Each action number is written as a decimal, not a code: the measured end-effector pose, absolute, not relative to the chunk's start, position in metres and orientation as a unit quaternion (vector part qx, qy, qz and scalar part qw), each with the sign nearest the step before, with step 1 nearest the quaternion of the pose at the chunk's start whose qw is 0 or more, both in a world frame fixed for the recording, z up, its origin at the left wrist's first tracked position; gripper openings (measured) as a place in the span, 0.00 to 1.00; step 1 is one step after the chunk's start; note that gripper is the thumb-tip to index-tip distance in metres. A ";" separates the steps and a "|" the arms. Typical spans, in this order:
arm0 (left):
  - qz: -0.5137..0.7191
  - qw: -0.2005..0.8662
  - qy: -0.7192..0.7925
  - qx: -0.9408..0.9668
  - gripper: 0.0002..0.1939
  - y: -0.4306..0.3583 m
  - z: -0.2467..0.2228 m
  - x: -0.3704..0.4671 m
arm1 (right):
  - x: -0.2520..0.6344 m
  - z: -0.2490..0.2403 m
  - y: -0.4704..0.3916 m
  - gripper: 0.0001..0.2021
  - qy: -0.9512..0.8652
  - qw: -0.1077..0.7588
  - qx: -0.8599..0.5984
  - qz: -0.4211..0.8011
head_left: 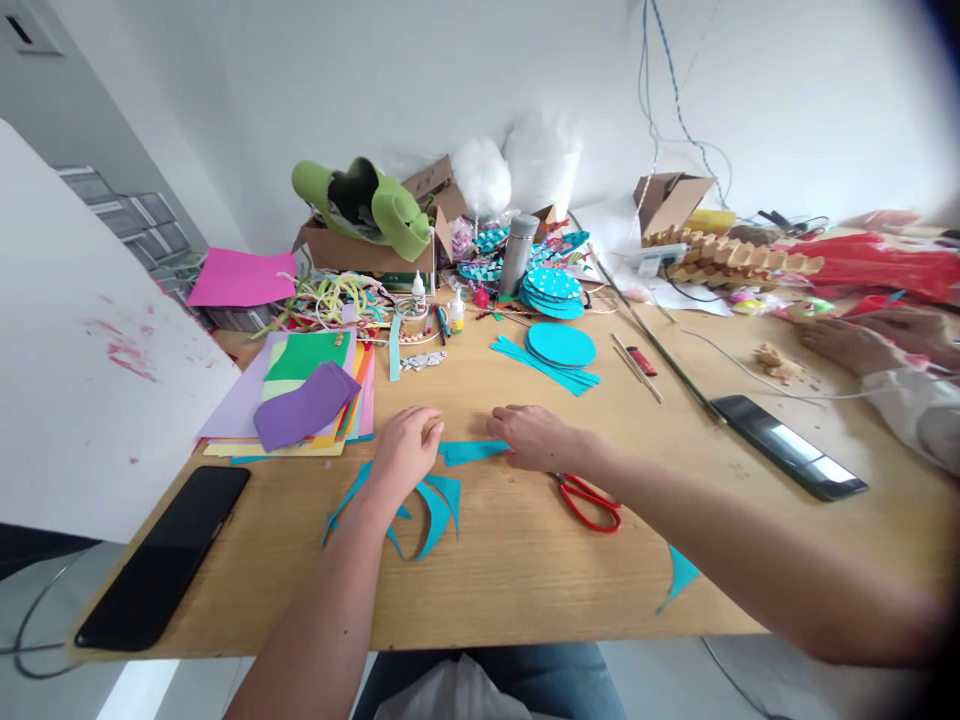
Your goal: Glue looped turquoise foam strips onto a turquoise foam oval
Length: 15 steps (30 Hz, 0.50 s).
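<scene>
Across the pale wooden table (480, 600) below a white wall (420, 70), the right hand (532, 435) touches flat turquoise paper (471, 453), its grip unclear; the left hand (405, 445) curls beside, hold unclear. One pair of red-handled scissors (592, 502), two black phones (163, 555)!

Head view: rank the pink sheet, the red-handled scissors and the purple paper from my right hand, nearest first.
From the right hand:
1. Red-handled scissors, just beside it, on its near side
2. Purple paper, left, on the paper pile
3. Pink sheet, far left, toward the back
</scene>
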<state>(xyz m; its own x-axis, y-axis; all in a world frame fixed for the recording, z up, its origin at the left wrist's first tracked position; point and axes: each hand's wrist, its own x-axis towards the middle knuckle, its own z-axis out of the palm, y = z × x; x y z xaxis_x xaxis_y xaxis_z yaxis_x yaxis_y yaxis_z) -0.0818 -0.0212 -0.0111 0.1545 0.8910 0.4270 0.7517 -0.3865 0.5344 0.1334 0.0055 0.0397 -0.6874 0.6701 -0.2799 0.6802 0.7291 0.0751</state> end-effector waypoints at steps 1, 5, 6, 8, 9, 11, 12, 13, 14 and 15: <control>0.354 0.099 0.546 0.753 0.08 -0.021 -0.012 -0.082 | 0.134 0.040 0.010 0.14 0.912 0.148 0.383 -0.018; 0.348 0.106 0.547 0.754 0.08 -0.020 -0.012 -0.082 | 0.140 0.038 0.027 0.14 0.886 0.151 0.437 -0.025; 0.346 0.107 0.547 0.755 0.08 -0.020 -0.011 -0.082 | 0.143 0.037 0.032 0.14 0.881 0.151 0.447 -0.024; 0.344 0.108 0.550 0.753 0.08 -0.021 -0.010 -0.081 | 0.149 0.035 0.043 0.14 0.871 0.151 0.467 -0.017; 0.344 0.109 0.552 0.752 0.08 -0.021 -0.010 -0.081 | 0.153 0.034 0.050 0.14 0.865 0.149 0.479 -0.013; 0.341 0.112 0.555 0.751 0.08 -0.021 -0.009 -0.081 | 0.161 0.033 0.063 0.15 0.850 0.147 0.506 -0.005; 0.339 0.113 0.555 0.751 0.08 -0.021 -0.008 -0.081 | 0.165 0.033 0.069 0.15 0.843 0.147 0.518 -0.002; 0.338 0.112 0.556 0.751 0.08 -0.021 -0.007 -0.081 | 0.168 0.034 0.073 0.14 0.836 0.147 0.528 0.000; 0.337 0.111 0.557 0.751 0.08 -0.022 -0.007 -0.082 | 0.171 0.035 0.076 0.14 0.832 0.147 0.535 0.001; 0.336 0.111 0.557 0.751 0.08 -0.022 -0.006 -0.082 | 0.172 0.036 0.078 0.13 0.830 0.147 0.538 0.000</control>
<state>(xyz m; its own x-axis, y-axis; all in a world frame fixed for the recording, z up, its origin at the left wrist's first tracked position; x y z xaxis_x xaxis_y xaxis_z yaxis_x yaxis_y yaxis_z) -0.0819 -0.0216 -0.0060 0.1540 0.9118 0.3807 0.7626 -0.3547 0.5410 0.1724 0.0776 0.0359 -0.3766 0.8936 -0.2444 0.8934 0.4201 0.1592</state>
